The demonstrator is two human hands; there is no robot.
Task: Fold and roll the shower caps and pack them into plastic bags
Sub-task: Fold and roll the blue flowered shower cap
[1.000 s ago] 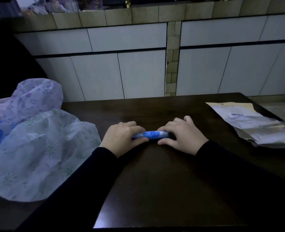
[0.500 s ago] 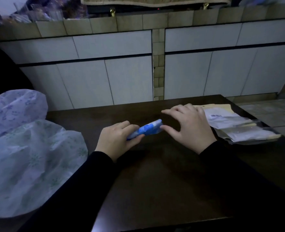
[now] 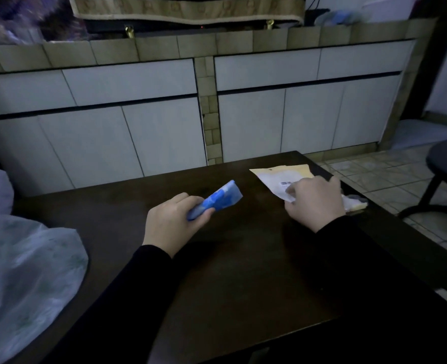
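Above the dark wooden table [image 3: 243,271], your left hand [image 3: 172,224] grips the rolled shower cap [image 3: 217,199] (glossy blue plastic), its long axis pointing up and right. Your right hand [image 3: 314,203] pinches the crinkly plastic bags [image 3: 277,177] at the right edge. Loose shower caps [image 3: 25,271] crowd the left.

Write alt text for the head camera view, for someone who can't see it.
The left hand holds a rolled blue shower cap above a dark table, while the right hand picks at a stack of plastic bags. Loose shower caps lie at left.
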